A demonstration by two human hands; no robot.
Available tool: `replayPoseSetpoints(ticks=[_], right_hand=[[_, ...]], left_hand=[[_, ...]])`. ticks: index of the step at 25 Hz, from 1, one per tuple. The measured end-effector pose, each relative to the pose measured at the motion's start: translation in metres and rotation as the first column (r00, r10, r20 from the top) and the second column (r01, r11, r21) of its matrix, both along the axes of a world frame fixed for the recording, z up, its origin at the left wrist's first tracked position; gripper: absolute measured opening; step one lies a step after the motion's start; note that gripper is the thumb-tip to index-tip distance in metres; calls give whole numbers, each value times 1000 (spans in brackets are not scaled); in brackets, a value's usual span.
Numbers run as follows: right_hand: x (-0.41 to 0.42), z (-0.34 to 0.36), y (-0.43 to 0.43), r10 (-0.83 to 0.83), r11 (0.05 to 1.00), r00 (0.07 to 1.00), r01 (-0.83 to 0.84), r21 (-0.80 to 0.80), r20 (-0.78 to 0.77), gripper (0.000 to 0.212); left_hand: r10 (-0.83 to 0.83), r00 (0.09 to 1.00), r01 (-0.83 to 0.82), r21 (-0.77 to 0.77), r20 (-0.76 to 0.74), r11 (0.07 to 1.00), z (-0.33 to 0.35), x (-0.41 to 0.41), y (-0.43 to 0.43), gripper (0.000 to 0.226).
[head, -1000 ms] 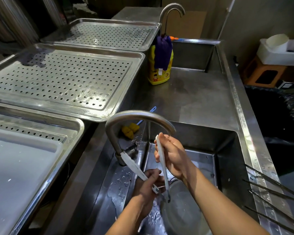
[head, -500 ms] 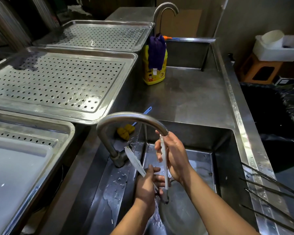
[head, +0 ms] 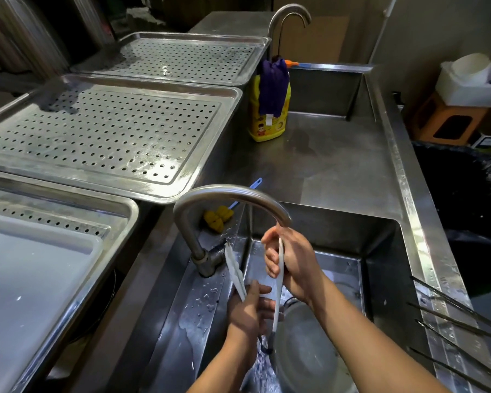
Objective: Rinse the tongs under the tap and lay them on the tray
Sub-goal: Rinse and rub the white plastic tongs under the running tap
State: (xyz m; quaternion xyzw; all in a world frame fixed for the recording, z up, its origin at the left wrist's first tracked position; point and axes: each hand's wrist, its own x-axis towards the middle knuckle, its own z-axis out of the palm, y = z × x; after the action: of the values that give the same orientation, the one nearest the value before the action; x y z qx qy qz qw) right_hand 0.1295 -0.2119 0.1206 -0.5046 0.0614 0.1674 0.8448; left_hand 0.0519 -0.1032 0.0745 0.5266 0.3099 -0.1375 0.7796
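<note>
As the left hand [head: 250, 310] and right hand [head: 294, 262] each grip an arm of the tongs [head: 233, 268], I judge them light, springy, wet-slick.

Steel counter [head: 323, 165], yellow bottle [head: 267, 127] standing, brush [head: 219, 219] lying

head cam | looks forward-down | close over sink [head: 380, 242]

— What crowds the tap [head: 233, 192]?
— Its arch spans the sink [head: 338, 231] corner; a bowl [head: 304, 355] lies in the basin under it, and a yellow brush [head: 219, 219] sits just behind its base.
— And open room?
— Flat tabletop [head: 323, 165] behind the tap, up to the yellow bottle [head: 264, 129]; left of it, the perforated tray [head: 111, 131].
</note>
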Motion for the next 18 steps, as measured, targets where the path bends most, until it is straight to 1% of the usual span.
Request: replayPoseSetpoints(ticks=[2,3,4,5,6,7,8,9,10,11,12,13,14,15,16,18], right_hand=[[3,-2,2,-90,996,990,90,-5,-107,47],[3,-5,2,-167,986,979,166,-19,-119,50],[1,-8,4,-238,971,967,235,-47,-93,50],[-3,-14,6,-288,954,957,285,-98,-21,45],[-7,-19,10,-295,939,953,304,-163,73,38],[-11,-21,12,-267,919,949,304,-252,169,32],[-11,-21,12,-205,881,944,293,-371,260,27],[-8,-19,9,-113,828,935,275,-489,335,22],[-3,-15,6,-18,801,929,235,-550,370,19],[4,-11,5,38,814,933,179,-552,358,17],[9,-9,4,29,855,955,128,-502,294,19],[11,-7,5,-23,914,982,97,-394,188,26],[10,-7,5,-70,953,993,95,-287,98,33],[6,-10,6,-90,973,995,98,-207,48,36],[0,-12,8,-79,982,996,84,-167,33,35],[-13,-15,9,-6,994,997,15,-113,81,20]], left_hand=[[1,1000,-1,-15,0,1000,2,1,-1,36],[4,1000,-4,-17,-3,1000,1,2,0,37],[8,1000,-8,-18,-3,1000,0,3,0,39],[10,1000,-10,-20,0,1000,0,5,1,41],[8,1000,-8,-30,-1,1000,1,5,1,43],[6,1000,-6,-52,-13,999,1,5,0,45],[6,1000,-8,-78,-29,997,2,5,1,46],[9,999,-13,-95,-44,995,2,5,2,47],[6,999,-11,-101,-51,995,1,4,4,47],[-8,998,3,-95,-56,995,-1,4,6,46],[-28,998,23,-82,-61,996,-2,3,9,46],[-42,997,38,-66,-65,997,-3,2,11,46],[-46,997,43,-49,-67,998,-5,0,12,45],[-39,997,37,-35,-65,999,-6,-1,14,45],[-21,998,20,-24,-59,1000,-8,-2,17,44],[26,999,-26,-12,-42,1000,-9,-4,21,42]])
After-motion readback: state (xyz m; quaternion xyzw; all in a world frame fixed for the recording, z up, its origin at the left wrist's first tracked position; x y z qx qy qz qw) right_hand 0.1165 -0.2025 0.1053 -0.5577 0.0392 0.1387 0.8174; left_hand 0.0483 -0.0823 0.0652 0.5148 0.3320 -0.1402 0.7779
